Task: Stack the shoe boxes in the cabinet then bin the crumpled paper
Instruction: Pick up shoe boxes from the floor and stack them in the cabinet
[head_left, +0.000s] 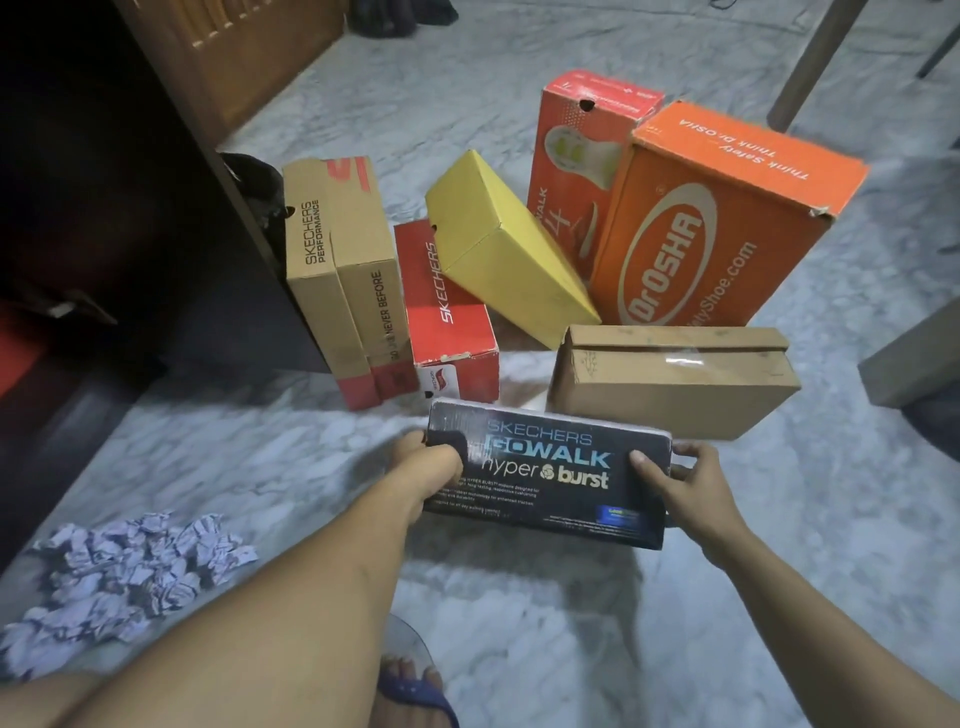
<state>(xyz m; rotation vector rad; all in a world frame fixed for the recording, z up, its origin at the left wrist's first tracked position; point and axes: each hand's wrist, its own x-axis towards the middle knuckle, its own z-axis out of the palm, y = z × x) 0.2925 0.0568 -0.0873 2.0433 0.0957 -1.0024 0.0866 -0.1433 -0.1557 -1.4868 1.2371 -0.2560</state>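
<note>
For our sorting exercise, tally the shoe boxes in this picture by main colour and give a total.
Black: 1
Brown cardboard: 2
Red: 2
Yellow: 1
Orange: 1
Total: 7

Dim indoor light, wide-angle edge warp, glare on taped brown box.

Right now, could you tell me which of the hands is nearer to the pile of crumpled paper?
Left. The left hand grips the black shoe box's left end, with the crumpled paper on the floor to its lower left. The right hand grips the box's far end.
</note>
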